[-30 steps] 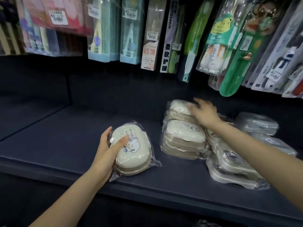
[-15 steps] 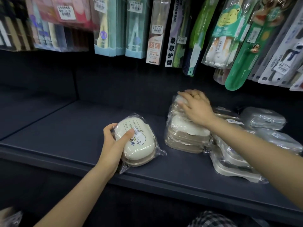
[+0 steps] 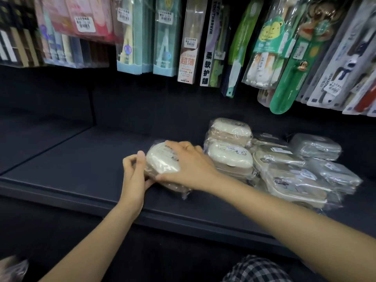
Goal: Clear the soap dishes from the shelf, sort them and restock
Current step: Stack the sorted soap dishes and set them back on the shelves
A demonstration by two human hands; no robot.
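Both hands, left (image 3: 136, 176) and right (image 3: 188, 166), clasped a wrapped soap dish (image 3: 160, 162); restocking seemed underway, next nudging it toward three o'clock beside the stack (image 3: 230, 147).

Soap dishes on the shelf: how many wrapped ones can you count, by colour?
cream soap dishes: 5
grey soap dishes: 2
Total: 7 plainly visible; the overlapping wrap may hide more.
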